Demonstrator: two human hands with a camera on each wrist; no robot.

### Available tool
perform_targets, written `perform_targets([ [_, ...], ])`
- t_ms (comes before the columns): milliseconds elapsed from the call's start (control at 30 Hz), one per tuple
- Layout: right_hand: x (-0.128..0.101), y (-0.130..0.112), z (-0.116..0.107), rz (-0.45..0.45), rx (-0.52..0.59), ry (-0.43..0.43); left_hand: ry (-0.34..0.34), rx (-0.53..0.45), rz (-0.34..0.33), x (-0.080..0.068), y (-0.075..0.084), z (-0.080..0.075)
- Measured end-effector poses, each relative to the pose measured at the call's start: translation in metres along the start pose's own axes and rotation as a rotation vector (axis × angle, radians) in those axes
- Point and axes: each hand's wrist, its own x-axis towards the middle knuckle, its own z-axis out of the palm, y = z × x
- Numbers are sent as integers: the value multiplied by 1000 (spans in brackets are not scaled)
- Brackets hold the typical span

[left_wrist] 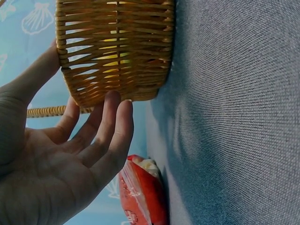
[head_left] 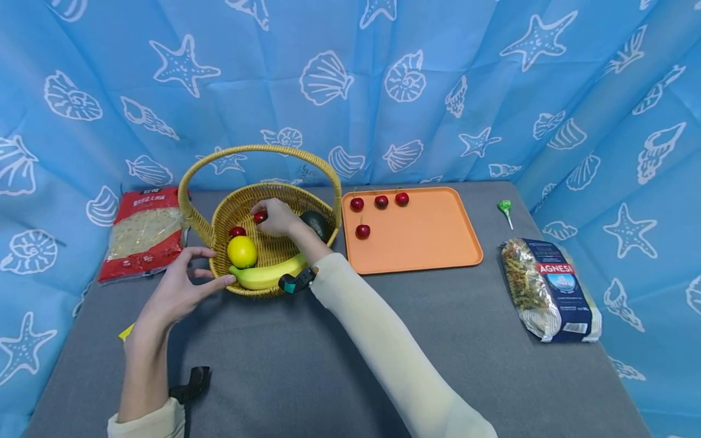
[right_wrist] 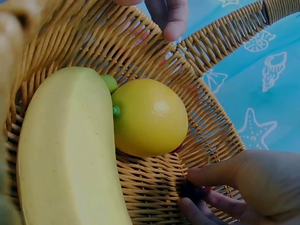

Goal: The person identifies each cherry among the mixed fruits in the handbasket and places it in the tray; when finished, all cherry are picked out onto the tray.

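Observation:
A wicker basket point(head_left: 274, 188) with a tall arched handle holds a banana point(head_left: 268, 275), a yellow lemon-like fruit point(head_left: 241, 252), a dark green avocado-like fruit point(head_left: 316, 226) and a cherry point(head_left: 237, 232). Inside it, my right hand point(head_left: 278, 218) pinches another cherry point(head_left: 260, 217) between thumb and fingers, low over the woven bottom in the right wrist view. My left hand point(head_left: 181, 285) holds the basket's left front side, thumb and fingers spread along the rim. In the left wrist view, its fingertips point(left_wrist: 123, 110) touch the outer weave.
Right of the basket lies an orange tray point(head_left: 421, 237) bearing several cherries point(head_left: 381, 201). Farther right are a green lollipop point(head_left: 505, 210) and a pasta bag point(head_left: 550, 289). A red bag point(head_left: 145, 231) lies left of the basket. Something yellow point(head_left: 126, 332) shows beside my left wrist. A blue curtain hangs behind.

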Motion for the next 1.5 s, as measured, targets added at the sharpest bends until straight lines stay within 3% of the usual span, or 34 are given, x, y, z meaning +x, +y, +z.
perform_targets([
  [567, -1, -2, 1, 55, -35, 4, -2, 1, 5, 1, -1, 0],
  [867, -15, -1, -16, -65, 0, 0, -20, -4, -12, 3, -1, 0],
  [1133, -60, -6, -41, -189, 61, 28, -20, -3, -30, 1, -1, 0],
  [1500, -155, 19, -76, -363, 193, 120, -9, -14, -18, 1, -2, 0],
])
